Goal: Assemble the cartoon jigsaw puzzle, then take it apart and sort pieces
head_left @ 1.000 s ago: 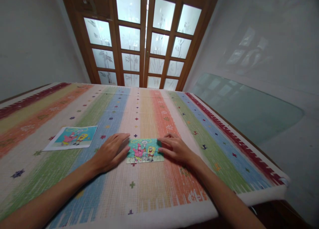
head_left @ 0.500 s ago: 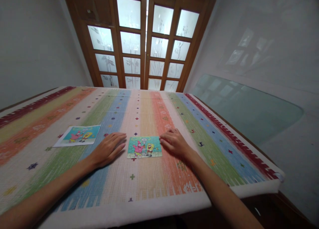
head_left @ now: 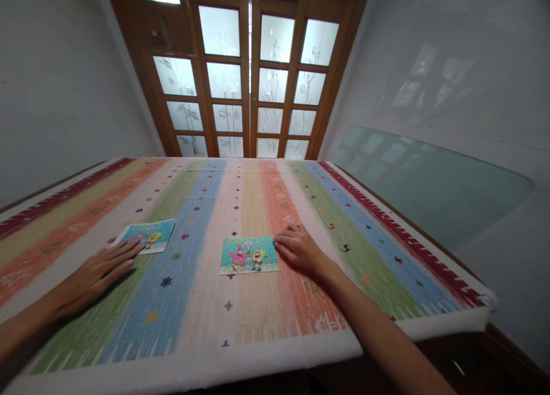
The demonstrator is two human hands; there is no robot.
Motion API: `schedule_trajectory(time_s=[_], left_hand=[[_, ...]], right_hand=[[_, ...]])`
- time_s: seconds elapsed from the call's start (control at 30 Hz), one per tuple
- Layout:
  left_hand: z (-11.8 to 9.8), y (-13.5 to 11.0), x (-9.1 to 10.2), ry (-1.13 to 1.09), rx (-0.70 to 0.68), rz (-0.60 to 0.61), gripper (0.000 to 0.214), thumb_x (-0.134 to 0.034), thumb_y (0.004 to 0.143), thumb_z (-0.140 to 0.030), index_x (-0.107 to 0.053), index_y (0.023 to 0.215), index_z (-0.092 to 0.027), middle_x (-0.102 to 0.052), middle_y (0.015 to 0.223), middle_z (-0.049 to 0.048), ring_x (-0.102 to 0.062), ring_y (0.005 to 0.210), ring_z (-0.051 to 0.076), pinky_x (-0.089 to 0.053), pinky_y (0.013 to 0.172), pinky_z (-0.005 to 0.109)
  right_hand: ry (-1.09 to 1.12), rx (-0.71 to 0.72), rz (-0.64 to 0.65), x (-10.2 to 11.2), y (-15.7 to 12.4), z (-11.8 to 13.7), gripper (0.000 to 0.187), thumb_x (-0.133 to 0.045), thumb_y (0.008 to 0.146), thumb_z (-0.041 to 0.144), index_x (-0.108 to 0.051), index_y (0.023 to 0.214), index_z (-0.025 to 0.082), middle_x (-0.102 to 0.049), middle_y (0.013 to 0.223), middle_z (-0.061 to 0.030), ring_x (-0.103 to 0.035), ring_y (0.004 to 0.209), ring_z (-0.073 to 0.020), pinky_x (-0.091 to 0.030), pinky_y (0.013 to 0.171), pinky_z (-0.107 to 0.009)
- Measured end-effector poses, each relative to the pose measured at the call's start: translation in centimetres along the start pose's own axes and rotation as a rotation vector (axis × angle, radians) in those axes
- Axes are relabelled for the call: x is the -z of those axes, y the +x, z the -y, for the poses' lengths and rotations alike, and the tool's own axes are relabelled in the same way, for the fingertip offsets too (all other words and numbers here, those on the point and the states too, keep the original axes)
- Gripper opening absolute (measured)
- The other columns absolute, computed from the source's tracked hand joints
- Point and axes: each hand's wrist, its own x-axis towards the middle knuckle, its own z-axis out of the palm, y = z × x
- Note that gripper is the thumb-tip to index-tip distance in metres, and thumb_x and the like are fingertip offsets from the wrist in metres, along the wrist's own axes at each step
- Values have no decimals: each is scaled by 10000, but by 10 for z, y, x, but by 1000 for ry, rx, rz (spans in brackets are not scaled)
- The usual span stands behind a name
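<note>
An assembled jigsaw puzzle (head_left: pixel 249 255) with pink, yellow and pale cartoon figures on a teal ground lies flat on the striped cloth. Along its right edge rests my right hand (head_left: pixel 299 248), fingers together and slightly curled, the fingertips touching the border. Over to the left, a printed picture (head_left: pixel 158 234) with the same cartoon scene and a white margin lies on the cloth. My left hand (head_left: pixel 101 273) reaches over that sheet's lower left part, fingers outstretched and holding nothing. Part of the picture is hidden beneath these fingers.
The striped tablecloth (head_left: pixel 206 303) covers a large table with a white front border. Behind the far edge stand wooden doors (head_left: pixel 249 114) with frosted panes. A greenish glass panel (head_left: pixel 429 183) leans at the right wall.
My left hand has moved left from beside the puzzle to the printed picture. The picture's position on the cloth looks slightly shifted or turned. My right hand stays at the puzzle's right edge.
</note>
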Motion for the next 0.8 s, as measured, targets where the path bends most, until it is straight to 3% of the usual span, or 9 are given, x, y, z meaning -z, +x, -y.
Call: schedule_trajectory(time_s=[0.07,0.23,0.37,0.43,0.57,0.67,0.8], left_hand=[[3,-3,-4,-6,19,10,716,-210,1023,-655,-520,1534,-261,-468,1589,40,-431,1489,321,-343,1235,558],[2,-2,-22,-79,-5,-127,580,-227,1065,-619,-390,1585,-420,-376,1635,-62,-382,1515,326,-278,1241,641],[-5,19,-23,-76,-37,-141,609,-221,1073,-614,-492,1544,-338,-453,1610,11,-433,1485,342,-359,1207,624],[-14,39,-21,-67,-99,-74,673,-246,1043,-683,-556,1500,-297,-503,1579,50,-468,1459,344,-411,1183,583],[-44,86,-18,-73,-144,-90,703,-215,1052,-665,-626,1437,-242,-595,1490,131,-525,1407,340,-432,1161,566],[-75,119,-20,-79,-193,-50,698,-241,1059,-635,-604,1452,-187,-570,1504,169,-510,1414,345,-418,1166,564],[-116,155,-27,-90,-279,-27,638,-252,1075,-575,-600,1442,-187,-578,1496,153,-504,1414,312,-399,1183,534]], right_hand=[[2,6,8,0,0,0,195,-570,1015,218,-747,941,185,-779,934,-68,-572,898,-232,-337,855,-385],[10,22,22,1,-1,-1,194,-567,1013,227,-744,940,196,-774,928,-71,-581,895,-241,-354,852,-392],[25,16,37,1,0,0,231,-540,1017,238,-752,933,204,-772,915,-79,-583,885,-245,-378,850,-407],[37,9,36,0,1,1,238,-541,1016,247,-759,930,205,-772,914,-83,-587,885,-246,-389,852,-412],[47,-5,18,-2,0,2,186,-635,962,319,-774,921,203,-772,954,-95,-598,920,-258,-417,860,-422],[72,-9,23,-2,-1,3,204,-720,890,382,-779,937,193,-762,1002,-106,-600,952,-273,-444,879,-441],[140,-6,34,3,-2,4,315,-779,817,426,-776,1006,174,-756,1100,-117,-603,1021,-295,-477,948,-475]])
